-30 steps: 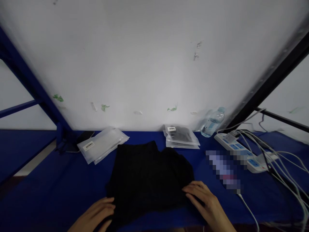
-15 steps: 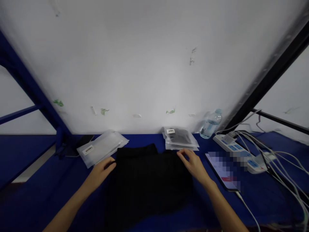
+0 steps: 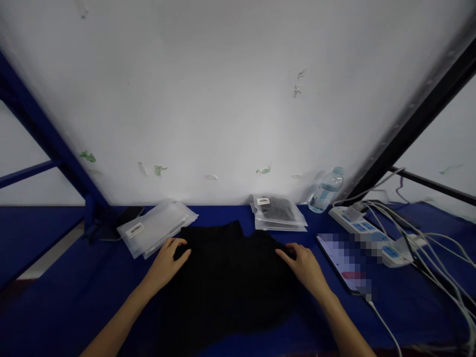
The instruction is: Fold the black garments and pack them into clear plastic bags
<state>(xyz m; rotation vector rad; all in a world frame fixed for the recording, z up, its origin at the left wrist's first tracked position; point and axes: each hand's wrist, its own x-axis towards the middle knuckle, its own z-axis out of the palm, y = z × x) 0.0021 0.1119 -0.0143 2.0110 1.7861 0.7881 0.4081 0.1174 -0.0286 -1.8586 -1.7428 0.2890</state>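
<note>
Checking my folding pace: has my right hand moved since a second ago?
Yes. The right hand went from the black garment's near edge up toward the packed bags.

The phone point(image 3: 344, 260) screen at the right was blurred out. Folds in the black garment point(image 3: 226, 282) could not be made out. The cables point(image 3: 439, 263) ran off the right edge. Bag labels point(image 3: 134, 230) were too small to read.
</note>
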